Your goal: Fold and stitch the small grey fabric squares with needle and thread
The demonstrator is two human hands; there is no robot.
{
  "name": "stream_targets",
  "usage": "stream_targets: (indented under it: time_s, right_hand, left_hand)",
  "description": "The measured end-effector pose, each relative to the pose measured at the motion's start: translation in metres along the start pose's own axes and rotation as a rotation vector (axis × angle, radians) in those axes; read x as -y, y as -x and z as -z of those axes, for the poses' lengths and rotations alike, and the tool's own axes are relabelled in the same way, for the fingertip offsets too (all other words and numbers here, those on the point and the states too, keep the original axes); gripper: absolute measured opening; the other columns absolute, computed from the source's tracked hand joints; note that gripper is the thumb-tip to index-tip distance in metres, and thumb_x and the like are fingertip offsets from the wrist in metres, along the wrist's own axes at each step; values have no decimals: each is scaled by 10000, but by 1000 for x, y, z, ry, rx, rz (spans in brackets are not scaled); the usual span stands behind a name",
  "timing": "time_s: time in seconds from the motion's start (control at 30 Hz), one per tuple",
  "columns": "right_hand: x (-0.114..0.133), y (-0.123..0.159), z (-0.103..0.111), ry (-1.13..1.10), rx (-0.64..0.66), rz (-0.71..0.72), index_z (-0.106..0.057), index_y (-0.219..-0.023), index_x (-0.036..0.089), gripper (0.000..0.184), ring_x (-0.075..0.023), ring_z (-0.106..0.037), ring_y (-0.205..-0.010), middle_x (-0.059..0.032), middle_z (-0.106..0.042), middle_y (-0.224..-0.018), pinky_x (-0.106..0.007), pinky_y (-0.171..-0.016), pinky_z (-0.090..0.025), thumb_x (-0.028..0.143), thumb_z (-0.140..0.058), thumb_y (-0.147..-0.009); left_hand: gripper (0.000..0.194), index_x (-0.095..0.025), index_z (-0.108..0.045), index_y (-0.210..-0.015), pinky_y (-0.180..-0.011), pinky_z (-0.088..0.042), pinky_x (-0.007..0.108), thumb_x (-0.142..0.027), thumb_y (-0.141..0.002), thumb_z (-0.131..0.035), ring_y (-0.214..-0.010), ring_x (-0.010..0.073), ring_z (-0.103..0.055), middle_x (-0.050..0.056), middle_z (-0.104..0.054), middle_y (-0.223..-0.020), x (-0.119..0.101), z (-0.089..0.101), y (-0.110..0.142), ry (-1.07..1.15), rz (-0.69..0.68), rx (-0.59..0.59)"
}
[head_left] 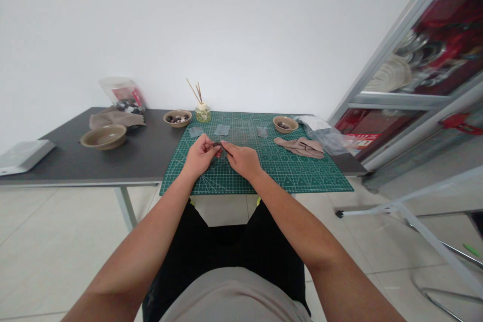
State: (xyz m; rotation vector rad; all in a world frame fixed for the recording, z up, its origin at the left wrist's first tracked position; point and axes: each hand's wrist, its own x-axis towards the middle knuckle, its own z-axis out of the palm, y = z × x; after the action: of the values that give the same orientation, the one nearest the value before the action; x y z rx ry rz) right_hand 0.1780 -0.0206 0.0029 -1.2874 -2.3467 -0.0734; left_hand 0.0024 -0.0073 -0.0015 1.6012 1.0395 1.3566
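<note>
My left hand and my right hand meet over the green cutting mat, fingertips nearly touching. The left fingers pinch a small dark piece, too small to name. My right fingers are closed on a thin dark stick-like thing, mostly hidden by the hand. Just beyond the hands lie small clear plastic bags: one at the left, another bag in the middle and a third bag at the right. A tan bowl at the right holds a few small dark pieces.
A bowl of dark and pale pebble-like pieces stands beside a reed diffuser. Further left are another bowl, a cloth, a plastic pouch and a white device. A brown cloth and plastic wrapping lie right.
</note>
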Motion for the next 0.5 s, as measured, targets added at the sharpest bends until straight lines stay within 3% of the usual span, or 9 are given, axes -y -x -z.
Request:
stream_targets:
  time_s: [0.1, 0.23, 0.37, 0.5]
  right_hand:
    - [-3, -2, -2, -42, -38, -135, -500, -1413, 237, 447, -212, -699, -953, -72, -728, -1138, -312, -831, -501, 306, -399, -984]
    - [-15, -8, -8, -309, -117, -203, -410, -1427, 193, 505, -210, -660, -1037, -98, -675, -1222, -322, -868, -490, 367, -479, -958]
    - [-25, -14, -15, -327, -225, -369, -453, -1361, 154, 539, -265, -587, -1120, -126, -686, -1133, -440, -962, -433, 450, -541, -919]
    - [-24, -12, -13, -317, -319, -314, -586, -1215, 172, 383, -242, -561, -1106, -122, -653, -1191, -407, -985, -413, 414, -538, -922]
  left_hand:
    - [289, -236, -427, -859, -632, -507, 305, -305, -737, -679, -584, 155, -640, -64, -607, -597, 0, 0, -2, 54, 32, -52]
    - [342, -244, -445, -985, -641, -530, 336, -348, -752, -672, -572, 164, -642, -65, -612, -607, 0, -1, -3, 85, 60, -62]
    - [233, -232, -492, -930, -603, -497, 309, -362, -793, -629, -548, 147, -602, -35, -635, -642, 2, 0, -3, 26, 56, -35]
    - [240, -231, -507, -1004, -617, -478, 290, -306, -800, -611, -596, 155, -608, -43, -621, -643, 8, 1, -4, -8, 24, 27]
